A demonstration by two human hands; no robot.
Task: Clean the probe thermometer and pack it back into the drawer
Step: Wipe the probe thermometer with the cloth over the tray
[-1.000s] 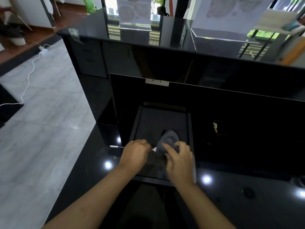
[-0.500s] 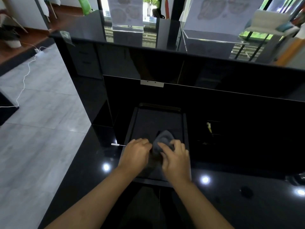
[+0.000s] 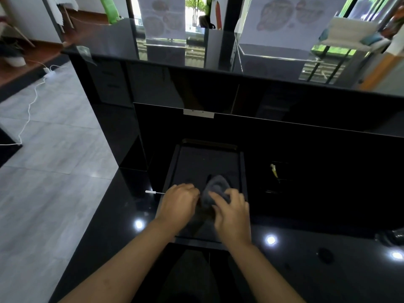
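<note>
Over the open drawer (image 3: 241,171), the left hand (image 3: 179,204) grips the probe thermometer (image 3: 153,192) — its white end pointing left — while the right hand (image 3: 232,212) pinches the grey cloth (image 3: 215,189); wipe steadily, holding firm.

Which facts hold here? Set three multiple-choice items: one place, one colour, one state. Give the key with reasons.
1. The probe thermometer sticks out where?
A) left of the left hand
B) on the floor
C) on the far shelf
2. The cloth in the right hand is:
A) red
B) grey
C) yellow
3. The drawer is:
A) shut
B) open
C) lifted out

Key: A, its white end pokes out left of the closed fist; B, grey folds show above the fingers; B, its dark inside shows beyond both hands.
</note>
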